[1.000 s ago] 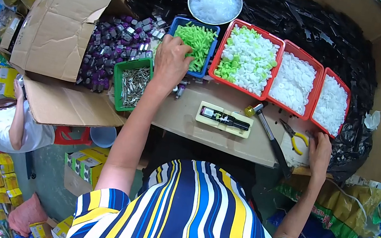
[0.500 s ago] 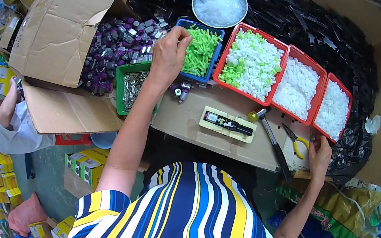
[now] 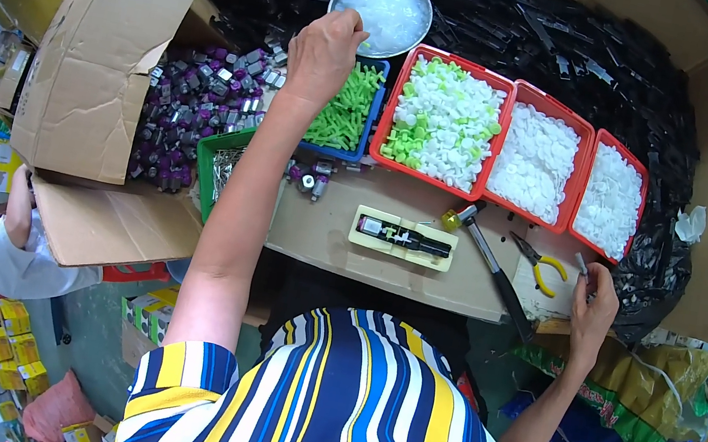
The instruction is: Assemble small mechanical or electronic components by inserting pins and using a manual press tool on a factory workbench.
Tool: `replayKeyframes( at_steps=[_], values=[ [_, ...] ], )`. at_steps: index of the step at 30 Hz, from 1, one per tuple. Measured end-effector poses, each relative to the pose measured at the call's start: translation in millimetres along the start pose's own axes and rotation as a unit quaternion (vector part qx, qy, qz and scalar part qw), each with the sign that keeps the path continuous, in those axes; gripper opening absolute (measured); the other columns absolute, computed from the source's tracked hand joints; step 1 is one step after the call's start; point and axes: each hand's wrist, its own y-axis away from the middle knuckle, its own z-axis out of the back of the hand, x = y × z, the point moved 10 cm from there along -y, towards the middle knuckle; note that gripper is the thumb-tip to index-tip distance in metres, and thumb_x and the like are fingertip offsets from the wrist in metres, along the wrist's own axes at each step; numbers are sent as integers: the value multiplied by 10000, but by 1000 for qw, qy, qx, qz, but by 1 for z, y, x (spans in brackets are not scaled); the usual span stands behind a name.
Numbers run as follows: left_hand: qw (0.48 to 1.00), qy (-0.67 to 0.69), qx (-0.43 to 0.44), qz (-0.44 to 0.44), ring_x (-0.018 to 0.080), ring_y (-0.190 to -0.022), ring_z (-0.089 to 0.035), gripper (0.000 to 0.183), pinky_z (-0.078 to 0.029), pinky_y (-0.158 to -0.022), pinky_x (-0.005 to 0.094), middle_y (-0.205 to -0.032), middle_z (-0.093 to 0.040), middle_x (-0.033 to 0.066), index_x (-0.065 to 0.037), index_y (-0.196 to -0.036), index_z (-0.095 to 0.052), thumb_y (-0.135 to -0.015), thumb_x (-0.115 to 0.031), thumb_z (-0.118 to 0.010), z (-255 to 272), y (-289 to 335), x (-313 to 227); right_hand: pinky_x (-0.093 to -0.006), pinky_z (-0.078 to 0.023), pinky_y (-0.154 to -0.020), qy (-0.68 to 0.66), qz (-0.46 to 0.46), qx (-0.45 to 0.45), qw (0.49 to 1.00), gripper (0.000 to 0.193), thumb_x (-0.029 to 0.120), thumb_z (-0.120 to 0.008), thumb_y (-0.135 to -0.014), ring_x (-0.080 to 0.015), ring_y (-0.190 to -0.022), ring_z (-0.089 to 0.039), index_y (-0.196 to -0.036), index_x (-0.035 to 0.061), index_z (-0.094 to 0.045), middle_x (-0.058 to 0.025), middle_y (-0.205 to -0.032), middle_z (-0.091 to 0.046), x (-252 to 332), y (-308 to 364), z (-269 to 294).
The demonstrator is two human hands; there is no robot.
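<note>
My left hand (image 3: 323, 57) reaches over the blue tray of green plastic pieces (image 3: 346, 109), its fingertips drawn together at the near left rim of a round metal bowl (image 3: 426, 32). Clear plastic bits (image 3: 387, 11) fill that bowl; whatever is between the fingertips is hidden. At the right end of the table my right hand (image 3: 595, 303) pinches a small thin grey piece (image 3: 581, 263), too small to name. Between my arms lies a cream holder (image 3: 366, 242) with a black part (image 3: 417, 237) in it, fitted with a small motor and white and green pieces.
Red trays (image 3: 476, 188) hold white and light green plastic pieces. A hammer (image 3: 496, 268) and yellow-handled pliers (image 3: 544, 270) lie on the table. Small purple-and-silver motors (image 3: 194, 115) pile beside a cardboard box (image 3: 102, 76). Black parts (image 3: 579, 48) heap behind. Another person (image 3: 22, 245) is at far left.
My left hand has moved away from the green pieces, up to the metal bowl's rim. My right hand remains near the pliers, the grey piece now showing more plainly. The whole view has shifted slightly.
</note>
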Motion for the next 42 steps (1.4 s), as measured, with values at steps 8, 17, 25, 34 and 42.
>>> replayKeyframes(
  at_steps=[8,17,25,34,42],
  values=[
    [998,-36,-45,-11,321,-759,-669,159,-505,-649,403,-829,-670,159,-6,-886,-631,-880,-157,-682,18,0,4,-334,-492,-702,-47,55,-48,996,166,-39,-627,-865,-232,-728,-601,-1031,-37,-615,-143,-892,-629,53,-3,26],
    [903,394,49,163,70,-701,-618,71,-474,-613,198,-797,-667,20,34,-930,-659,-922,-37,-655,33,68,-31,-217,-450,-712,-324,130,4,937,155,-51,-670,-857,-77,-767,-564,-1010,-36,-661,-42,-913,-642,173,-29,-23],
    [794,548,124,233,66,-692,-624,122,-482,-619,192,-813,-672,14,4,-972,-665,-934,-110,-681,14,121,-62,-225,-472,-677,-355,155,63,920,143,-29,-675,-871,-88,-786,-611,-1014,-32,-672,-52,-917,-667,213,-31,-62],
    [749,569,209,266,61,-622,-609,143,-444,-555,190,-747,-674,25,-10,-944,-659,-930,-150,-691,-3,130,-68,-267,-524,-692,-310,244,43,918,193,-67,-707,-811,-153,-791,-661,-998,-22,-684,-98,-910,-684,217,-19,-51],
    [652,612,252,369,70,-541,-602,143,-427,-472,171,-726,-678,48,-16,-946,-651,-921,-148,-699,-27,152,-67,-301,-561,-690,-200,366,-50,908,235,-94,-738,-742,-244,-821,-704,-959,-13,-699,-135,-894,-700,226,0,-35]
  ],
)
